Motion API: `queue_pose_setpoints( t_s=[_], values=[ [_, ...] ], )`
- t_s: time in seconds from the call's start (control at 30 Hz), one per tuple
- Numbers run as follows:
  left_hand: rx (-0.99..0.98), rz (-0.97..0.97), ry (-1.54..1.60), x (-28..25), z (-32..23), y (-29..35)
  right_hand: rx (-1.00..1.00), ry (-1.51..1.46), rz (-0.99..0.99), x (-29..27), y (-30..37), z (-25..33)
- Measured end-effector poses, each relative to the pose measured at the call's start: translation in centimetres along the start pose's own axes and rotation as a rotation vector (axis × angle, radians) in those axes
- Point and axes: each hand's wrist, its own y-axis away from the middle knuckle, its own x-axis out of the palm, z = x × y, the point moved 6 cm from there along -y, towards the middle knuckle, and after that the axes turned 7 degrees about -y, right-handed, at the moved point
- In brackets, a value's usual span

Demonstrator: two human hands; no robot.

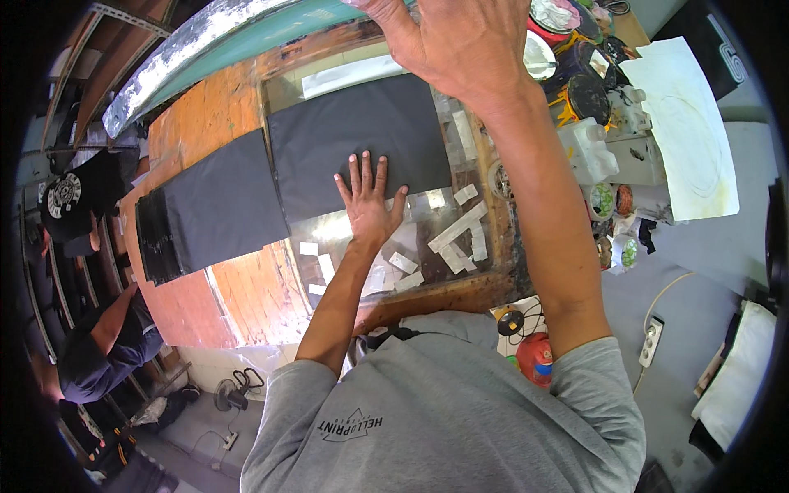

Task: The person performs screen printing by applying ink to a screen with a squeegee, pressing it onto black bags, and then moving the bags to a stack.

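Note:
My left hand point(371, 207) lies flat with spread fingers on the near part of a black sheet point(329, 131), pressing nothing else. The sheet rests on a glass panel point(419, 246) set in a wooden table. My right hand point(460, 45) is raised at the top, next to the right end of a tilted frame point(156, 82) with paint-stained edge and teal screen point(238, 49). Its thumb points left toward that frame; the other fingers are cut off by the upper edge, so a grip cannot be made out. Left of the first sheet lies a stack of black sheets point(215, 205).
Torn white tape pieces point(452, 234) stick to the glass. Paint tubs point(588, 99) and a white jug point(585, 152) crowd the right side. A pale board point(686, 123) stands beyond them. Another person point(90, 197) is at the far left near metal shelving point(62, 304).

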Motion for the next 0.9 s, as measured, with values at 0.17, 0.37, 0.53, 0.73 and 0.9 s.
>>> queue_pose_setpoints(
  t_s=[0.17,0.37,0.53,0.73,0.9],
  values=[
    [-0.006,0.045,-0.015,0.1,-0.1,0.2,-0.064,0.079,-0.061,0.4,0.2,-0.1],
    [-0.017,0.023,-0.044,0.0,-0.2,0.0,-0.057,0.069,-0.052,0.6,0.3,-0.4],
    [-0.024,0.05,-0.036,0.3,-0.2,-0.1,-0.029,0.065,0.018,0.0,-0.2,0.0],
    [-0.015,0.087,-0.055,0.5,-0.1,-0.2,0.001,0.033,0.117,-0.6,-0.6,0.4],
    [-0.011,0.079,-0.055,0.4,-0.1,-0.3,-0.06,-0.001,0.097,-1.0,-1.2,0.5]
  ],
)
